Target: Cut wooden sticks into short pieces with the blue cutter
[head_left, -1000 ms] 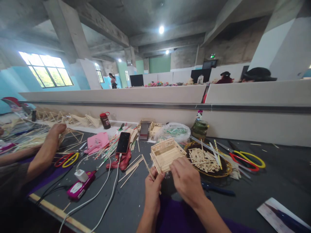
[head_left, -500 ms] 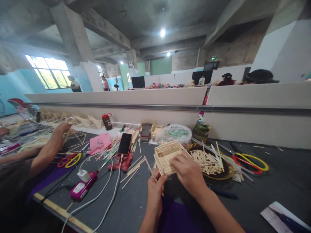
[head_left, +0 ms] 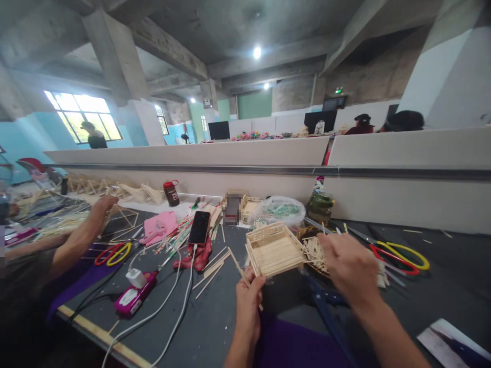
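My left hand [head_left: 250,294] is closed on the near left corner of a small box built from wooden sticks [head_left: 274,250]. The box has a slatted floor and low walls, and is tipped towards me. A long thin stick [head_left: 237,263] is also pinched in that hand, slanting up to the left. Over the right part of a round wicker basket [head_left: 307,232] hovers my right hand [head_left: 349,266], blurred, its fingertips hidden. Short cut sticks [head_left: 315,253] fill the basket. Dark blue-handled pliers [head_left: 326,301] lie just below it.
Scissors with red and yellow handles [head_left: 402,258] lie to the right. A phone [head_left: 199,227] on a white cable, a purple power strip [head_left: 136,294] and loose sticks [head_left: 210,271] lie left. A co-worker's arm [head_left: 82,232] reaches in. Behind stand a jar [head_left: 321,207] and a bottle [head_left: 171,194].
My right hand has left the inside of the stick box and moved right, over the basket. My left hand still holds the box and the long stick.
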`<action>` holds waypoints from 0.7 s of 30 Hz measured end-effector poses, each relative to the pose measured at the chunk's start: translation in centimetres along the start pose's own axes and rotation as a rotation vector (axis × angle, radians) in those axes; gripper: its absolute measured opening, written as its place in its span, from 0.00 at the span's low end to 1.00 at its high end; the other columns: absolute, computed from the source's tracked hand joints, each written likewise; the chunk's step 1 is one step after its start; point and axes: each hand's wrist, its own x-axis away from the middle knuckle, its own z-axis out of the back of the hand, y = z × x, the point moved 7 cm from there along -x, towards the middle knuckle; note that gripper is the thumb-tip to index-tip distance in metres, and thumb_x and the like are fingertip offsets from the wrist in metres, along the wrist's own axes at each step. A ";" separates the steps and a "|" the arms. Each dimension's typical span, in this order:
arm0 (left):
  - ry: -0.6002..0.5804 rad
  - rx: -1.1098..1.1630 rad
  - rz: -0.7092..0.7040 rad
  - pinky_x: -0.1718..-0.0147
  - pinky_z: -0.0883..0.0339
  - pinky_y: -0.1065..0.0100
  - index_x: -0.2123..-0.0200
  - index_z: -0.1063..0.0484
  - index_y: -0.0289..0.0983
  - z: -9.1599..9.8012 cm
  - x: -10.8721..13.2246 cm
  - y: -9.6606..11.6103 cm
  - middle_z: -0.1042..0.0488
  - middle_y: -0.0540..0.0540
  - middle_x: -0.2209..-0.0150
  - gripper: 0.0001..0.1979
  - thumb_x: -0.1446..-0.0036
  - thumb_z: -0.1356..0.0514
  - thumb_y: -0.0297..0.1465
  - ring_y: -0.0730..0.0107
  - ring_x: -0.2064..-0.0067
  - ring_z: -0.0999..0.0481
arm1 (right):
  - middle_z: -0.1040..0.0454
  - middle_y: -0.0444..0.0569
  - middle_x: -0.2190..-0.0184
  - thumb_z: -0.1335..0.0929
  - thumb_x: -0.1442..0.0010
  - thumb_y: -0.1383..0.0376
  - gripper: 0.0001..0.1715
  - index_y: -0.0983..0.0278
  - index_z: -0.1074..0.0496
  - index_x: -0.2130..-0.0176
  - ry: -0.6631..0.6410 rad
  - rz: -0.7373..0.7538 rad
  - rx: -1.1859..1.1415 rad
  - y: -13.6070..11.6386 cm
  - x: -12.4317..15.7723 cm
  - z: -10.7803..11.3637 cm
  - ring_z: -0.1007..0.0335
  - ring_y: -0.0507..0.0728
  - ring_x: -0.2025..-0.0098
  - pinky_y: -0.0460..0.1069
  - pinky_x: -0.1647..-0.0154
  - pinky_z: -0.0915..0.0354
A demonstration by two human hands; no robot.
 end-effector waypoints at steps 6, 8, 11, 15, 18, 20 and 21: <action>0.045 0.024 0.048 0.84 0.64 0.78 0.59 0.26 0.33 1.0 -0.5 -0.8 0.38 0.56 0.81 0.20 0.54 0.34 0.38 0.86 0.83 0.58 | 0.22 0.51 0.65 0.38 0.40 0.68 0.15 0.60 0.23 0.61 -0.480 -0.035 0.191 8.9 -0.4 -6.5 0.28 0.59 0.61 0.48 0.69 0.42; 0.053 0.032 0.044 0.84 0.64 0.78 0.59 0.26 0.33 1.1 -0.5 -0.7 0.40 0.57 0.83 0.21 0.55 0.33 0.39 0.86 0.83 0.58 | 0.25 0.52 0.53 0.37 0.45 0.73 0.27 0.58 0.30 0.47 -0.531 -0.028 0.156 9.3 0.3 -7.6 0.27 0.58 0.58 0.47 0.68 0.39; 0.072 0.047 0.046 0.85 0.63 0.78 0.59 0.25 0.33 1.0 -0.3 -0.4 0.39 0.57 0.83 0.21 0.56 0.32 0.38 0.86 0.84 0.56 | 0.22 0.53 0.61 0.39 0.38 0.65 0.20 0.59 0.29 0.48 -0.426 -0.193 0.138 8.4 1.5 -6.5 0.25 0.59 0.65 0.49 0.70 0.37; 0.142 0.095 0.019 0.83 0.49 0.78 0.62 0.23 0.33 1.1 -0.3 0.1 0.28 0.51 0.76 0.18 0.58 0.31 0.35 0.84 0.83 0.41 | 0.22 0.46 0.74 0.43 0.35 0.55 0.20 0.58 0.26 0.57 -0.266 -0.266 -0.194 3.2 4.2 -4.9 0.25 0.56 0.75 0.47 0.73 0.34; 0.220 0.156 -0.066 0.71 0.36 0.75 0.64 0.23 0.34 1.7 -0.5 0.5 0.23 0.47 0.69 0.17 0.60 0.30 0.34 0.74 0.71 0.27 | 0.22 0.45 0.73 0.43 0.34 0.57 0.20 0.61 0.29 0.51 -0.215 -0.187 -0.461 -1.4 6.6 -5.4 0.25 0.53 0.75 0.45 0.72 0.31; 0.293 0.187 -0.134 0.65 0.34 0.73 0.64 0.23 0.35 2.6 -0.7 0.9 0.22 0.46 0.66 0.17 0.60 0.30 0.35 0.69 0.64 0.25 | 0.20 0.47 0.66 0.43 0.34 0.60 0.19 0.62 0.30 0.50 -0.190 -0.089 -0.537 -3.9 7.9 -6.1 0.23 0.54 0.70 0.46 0.68 0.29; 0.341 0.197 -0.165 0.64 0.34 0.72 0.64 0.24 0.35 3.2 -0.8 1.1 0.22 0.46 0.65 0.17 0.59 0.30 0.35 0.69 0.63 0.25 | 0.21 0.48 0.63 0.42 0.34 0.62 0.18 0.62 0.30 0.51 -0.187 -0.036 -0.566 -4.9 8.4 -6.4 0.22 0.54 0.67 0.46 0.66 0.29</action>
